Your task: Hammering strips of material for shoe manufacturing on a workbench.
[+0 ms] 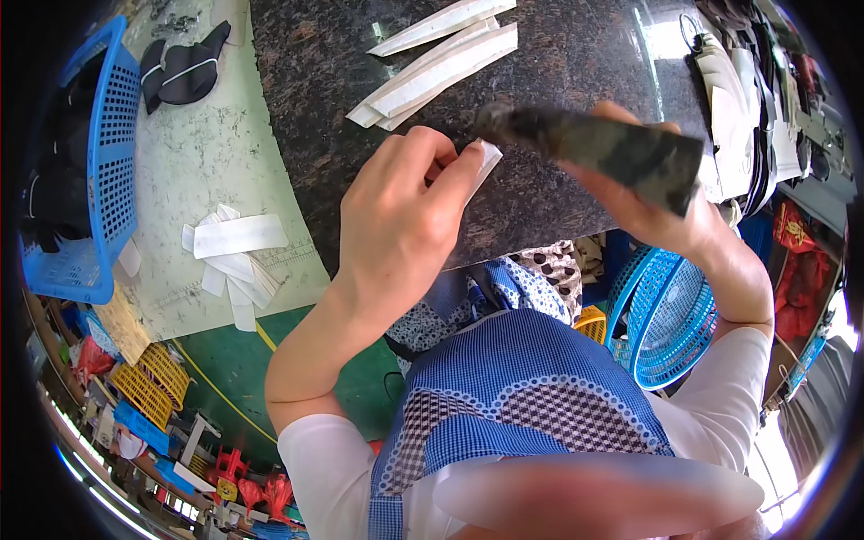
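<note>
My left hand (403,211) presses a small white strip (487,162) flat against the dark speckled stone slab (558,207), fingers pinched on its near end. My right hand (643,211) grips a dark, worn tapered tool (598,148) held almost level above the slab, its narrow tip right over the strip by my left fingertips. A pile of long white strips (432,67) lies farther back on the slab.
A pale worktable (202,162) at left carries loose white strips (236,252), black shoe parts (180,70) and a blue basket (94,171). Stacked blue baskets (666,315) stand at lower right. White and black pieces (747,108) crowd the right edge.
</note>
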A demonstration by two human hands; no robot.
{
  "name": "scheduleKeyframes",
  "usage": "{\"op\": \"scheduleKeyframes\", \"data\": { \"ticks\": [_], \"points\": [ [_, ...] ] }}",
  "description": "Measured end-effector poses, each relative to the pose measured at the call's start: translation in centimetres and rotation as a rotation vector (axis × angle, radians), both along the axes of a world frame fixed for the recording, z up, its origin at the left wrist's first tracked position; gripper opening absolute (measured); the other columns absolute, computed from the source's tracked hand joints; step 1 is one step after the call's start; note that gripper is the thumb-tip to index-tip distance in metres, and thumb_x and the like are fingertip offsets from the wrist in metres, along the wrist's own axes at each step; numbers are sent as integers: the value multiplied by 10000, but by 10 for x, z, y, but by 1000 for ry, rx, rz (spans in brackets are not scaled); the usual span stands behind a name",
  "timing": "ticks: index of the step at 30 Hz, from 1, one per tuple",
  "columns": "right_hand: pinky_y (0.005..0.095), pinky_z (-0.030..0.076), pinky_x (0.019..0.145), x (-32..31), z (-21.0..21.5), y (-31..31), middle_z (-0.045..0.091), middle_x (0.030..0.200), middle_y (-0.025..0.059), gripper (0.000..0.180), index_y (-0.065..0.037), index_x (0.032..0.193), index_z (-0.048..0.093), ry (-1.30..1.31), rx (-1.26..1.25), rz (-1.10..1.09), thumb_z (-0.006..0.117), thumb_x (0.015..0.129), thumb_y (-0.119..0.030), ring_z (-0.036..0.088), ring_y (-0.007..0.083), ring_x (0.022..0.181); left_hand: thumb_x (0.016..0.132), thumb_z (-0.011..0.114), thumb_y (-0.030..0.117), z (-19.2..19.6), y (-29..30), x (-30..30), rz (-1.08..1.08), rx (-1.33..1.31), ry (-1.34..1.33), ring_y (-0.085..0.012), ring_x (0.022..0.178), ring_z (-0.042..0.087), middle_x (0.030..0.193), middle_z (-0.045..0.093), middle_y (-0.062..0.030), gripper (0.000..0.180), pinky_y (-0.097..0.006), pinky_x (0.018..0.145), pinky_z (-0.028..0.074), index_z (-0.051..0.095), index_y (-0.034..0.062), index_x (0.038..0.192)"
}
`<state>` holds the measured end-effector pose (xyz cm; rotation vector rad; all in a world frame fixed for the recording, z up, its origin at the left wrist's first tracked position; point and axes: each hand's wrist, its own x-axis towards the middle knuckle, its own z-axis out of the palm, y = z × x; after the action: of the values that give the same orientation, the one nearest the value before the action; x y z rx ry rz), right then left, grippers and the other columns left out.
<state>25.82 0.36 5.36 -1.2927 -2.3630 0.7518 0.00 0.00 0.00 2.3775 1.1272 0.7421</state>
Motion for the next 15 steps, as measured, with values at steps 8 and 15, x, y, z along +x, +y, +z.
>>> {"op": "scheduleKeyframes", "data": {
  "ticks": [8,15],
  "points": [
    [385,472,489,-1,-19,-6,583,637,121,233,-38,1024,590,46,-76,32,721,847,-115,614,323,541,753,755,-21,-1,-8,-1,58,-14,-58,-224,744,614,898,608,-61,254,-335,642,518,726,30,999],
    [384,466,486,-3,-23,-15,570,622,108,158,-31,997,610,220,-247,-55,692,902,-127,604,314,537,767,740,-10,3,-10,-9,38,-35,-52,-212,737,610,869,587,-53,223,-327,632,530,696,26,982]
  ]
}}
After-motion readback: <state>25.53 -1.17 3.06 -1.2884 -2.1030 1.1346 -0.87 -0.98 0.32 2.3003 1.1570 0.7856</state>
